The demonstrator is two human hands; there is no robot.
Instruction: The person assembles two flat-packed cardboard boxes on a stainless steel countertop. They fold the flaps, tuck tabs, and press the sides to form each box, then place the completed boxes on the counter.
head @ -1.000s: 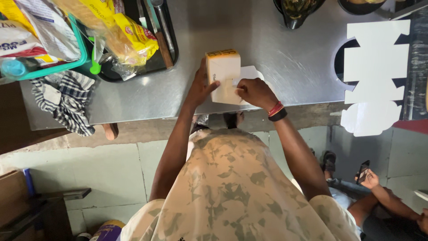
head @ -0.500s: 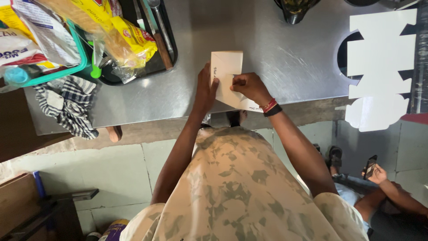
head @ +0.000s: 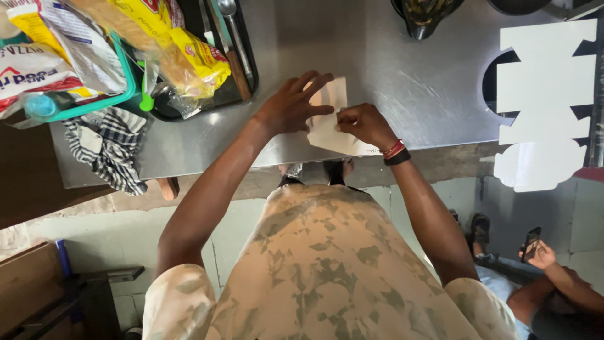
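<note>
yellow snack bag [head: 189,53] over black tray | white-red packet [head: 31,75] far left

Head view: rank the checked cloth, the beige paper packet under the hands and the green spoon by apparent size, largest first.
1. Checked cloth.
2. Beige paper packet, partly covered by both hands, so its margin is unsure.
3. Green spoon, clearly smallest.
</note>
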